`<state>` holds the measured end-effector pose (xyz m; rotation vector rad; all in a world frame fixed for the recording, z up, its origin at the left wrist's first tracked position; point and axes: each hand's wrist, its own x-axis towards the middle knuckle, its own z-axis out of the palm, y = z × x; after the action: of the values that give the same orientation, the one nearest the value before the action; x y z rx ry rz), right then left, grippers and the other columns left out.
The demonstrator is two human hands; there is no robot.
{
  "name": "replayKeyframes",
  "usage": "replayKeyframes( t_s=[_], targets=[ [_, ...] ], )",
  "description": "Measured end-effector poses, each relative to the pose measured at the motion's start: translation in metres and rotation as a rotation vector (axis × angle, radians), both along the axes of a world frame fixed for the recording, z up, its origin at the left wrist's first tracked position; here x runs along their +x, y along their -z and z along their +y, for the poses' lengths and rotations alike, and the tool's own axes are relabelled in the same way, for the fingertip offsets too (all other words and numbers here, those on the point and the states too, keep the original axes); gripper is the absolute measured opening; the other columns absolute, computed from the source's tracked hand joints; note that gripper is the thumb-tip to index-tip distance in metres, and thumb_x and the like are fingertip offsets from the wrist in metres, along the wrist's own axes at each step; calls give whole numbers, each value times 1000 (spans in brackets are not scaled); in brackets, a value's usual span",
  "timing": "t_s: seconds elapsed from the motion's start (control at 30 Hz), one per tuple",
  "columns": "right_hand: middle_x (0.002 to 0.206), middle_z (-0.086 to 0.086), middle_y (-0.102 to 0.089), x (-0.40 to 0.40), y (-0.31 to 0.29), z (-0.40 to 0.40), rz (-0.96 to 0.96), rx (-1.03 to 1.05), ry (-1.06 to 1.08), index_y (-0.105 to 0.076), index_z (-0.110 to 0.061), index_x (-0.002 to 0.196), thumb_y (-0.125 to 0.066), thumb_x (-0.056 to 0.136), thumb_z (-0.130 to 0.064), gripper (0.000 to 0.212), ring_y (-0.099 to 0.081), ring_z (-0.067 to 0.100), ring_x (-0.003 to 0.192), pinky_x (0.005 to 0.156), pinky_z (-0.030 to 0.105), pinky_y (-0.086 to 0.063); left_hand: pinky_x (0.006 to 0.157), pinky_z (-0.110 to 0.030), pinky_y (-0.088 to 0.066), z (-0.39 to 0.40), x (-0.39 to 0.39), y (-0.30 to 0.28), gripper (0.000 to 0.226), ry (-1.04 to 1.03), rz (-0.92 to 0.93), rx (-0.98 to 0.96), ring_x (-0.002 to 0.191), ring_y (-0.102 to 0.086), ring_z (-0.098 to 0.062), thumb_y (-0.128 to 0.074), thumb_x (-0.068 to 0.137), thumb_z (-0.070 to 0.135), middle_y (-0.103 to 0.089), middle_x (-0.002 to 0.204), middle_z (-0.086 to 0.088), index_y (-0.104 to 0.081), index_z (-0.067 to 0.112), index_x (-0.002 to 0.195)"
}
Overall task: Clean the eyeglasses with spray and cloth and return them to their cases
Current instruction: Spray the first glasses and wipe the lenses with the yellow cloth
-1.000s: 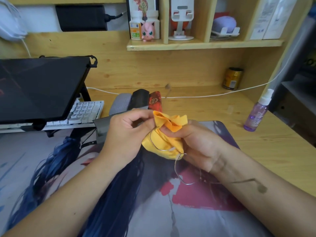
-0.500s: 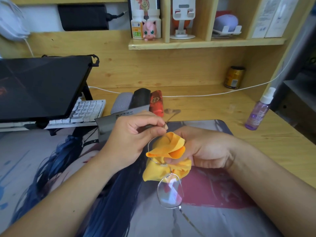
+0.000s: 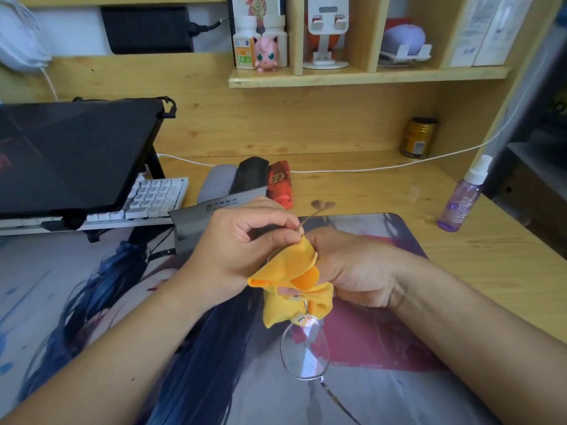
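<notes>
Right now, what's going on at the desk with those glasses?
A person is wiping a pair of eyeglasses with a yellow cloth. The left hand pinches the frame near one temple, while the right hand holds the cloth bunched around the upper lens. The lower lens hangs bare above the desk mat. Three cases lie behind the hands, and the purple spray bottle stands untouched at the right.

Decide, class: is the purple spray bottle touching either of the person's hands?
Apart. The head view shows the spray bottle standing alone at the desk's right, with bare wood between it and the right hand; the left hand is farther off.
</notes>
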<state>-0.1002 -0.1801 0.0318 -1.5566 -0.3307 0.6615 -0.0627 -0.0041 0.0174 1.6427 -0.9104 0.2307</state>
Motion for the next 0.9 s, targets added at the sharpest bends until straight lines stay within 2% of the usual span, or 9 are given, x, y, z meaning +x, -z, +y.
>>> replayKeyframes(
  t_s=[0.17, 0.3, 0.4, 0.47, 0.53, 0.6, 0.67, 0.73, 0.9],
  targets=[
    [73, 1, -65, -2, 3, 5, -63, 79, 137, -71, -11, 81, -78, 82, -9, 7, -61, 14, 71, 72, 29, -49, 78, -34, -53, 0, 0, -1, 8, -9, 17, -27, 83, -68, -24, -71, 85, 4, -71, 85, -4, -75, 11, 84],
    [69, 2, -63, -1, 2, 7, -126, 242, 263, -68, -7, 79, -69, 89, -4, 10, -59, 11, 62, 61, 22, -48, 79, -40, -54, 0, 3, 0, 34, -155, 45, -46, 86, -68, -24, -66, 83, -16, -73, 86, -4, -77, 16, 84],
    [64, -4, -65, 0, 2, 9, -189, 264, 353, -69, -12, 76, -61, 93, -1, 22, -60, 7, 57, 54, 18, -48, 75, -30, -53, 1, 3, -2, 41, -234, 67, -77, 83, -68, -15, -65, 85, -15, -73, 88, 1, -77, 24, 87],
    [73, 1, -71, 7, 1, 2, -186, 305, 446, -73, -14, 82, -57, 95, -2, 24, -67, 12, 67, 62, 26, -56, 80, -23, -52, 3, -1, -6, 32, -268, 74, -112, 84, -68, -11, -70, 87, -5, -74, 89, 1, -76, 27, 86],
    [93, 10, -77, 22, -2, -17, -161, 333, 638, -75, -12, 93, -61, 95, -9, 14, -74, 26, 86, 79, 52, -60, 81, -19, -52, 8, -2, -10, 27, -322, 69, -142, 85, -68, -8, -71, 88, 0, -74, 88, 7, -75, 27, 86],
    [95, 12, -77, 32, -8, -44, -180, 319, 782, -74, -10, 95, -64, 94, -13, 11, -75, 28, 84, 71, 57, -60, 80, -16, -51, 15, 5, -11, 25, -424, 82, -202, 83, -67, -4, -71, 89, 3, -74, 85, 15, -75, 28, 88],
    [96, 8, -76, 39, -8, -62, -210, 359, 764, -75, -12, 96, -59, 95, -13, 16, -73, 21, 80, 68, 46, -62, 78, -13, -49, 21, 16, -10, 17, -515, 125, -280, 79, -65, 2, -70, 90, 5, -73, 81, 18, -75, 21, 93],
    [114, 6, -73, 42, -4, -67, -166, 470, 657, -76, -17, 107, -59, 92, -18, 22, -71, 20, 98, 84, 43, -59, 80, -12, -48, 23, 23, -7, 11, -593, 165, -317, 79, -64, 4, -71, 91, 6, -72, 80, 18, -75, 15, 97],
    [139, 30, -51, 42, 15, -55, -168, 478, 353, -48, 6, 139, -74, 82, -26, 70, -50, 44, 123, 101, 50, -45, 97, -22, -51, 23, 30, -2, 14, -624, 399, -458, 90, -68, -4, -71, 91, 8, -76, 88, 9, -75, 20, 97]
  ],
)
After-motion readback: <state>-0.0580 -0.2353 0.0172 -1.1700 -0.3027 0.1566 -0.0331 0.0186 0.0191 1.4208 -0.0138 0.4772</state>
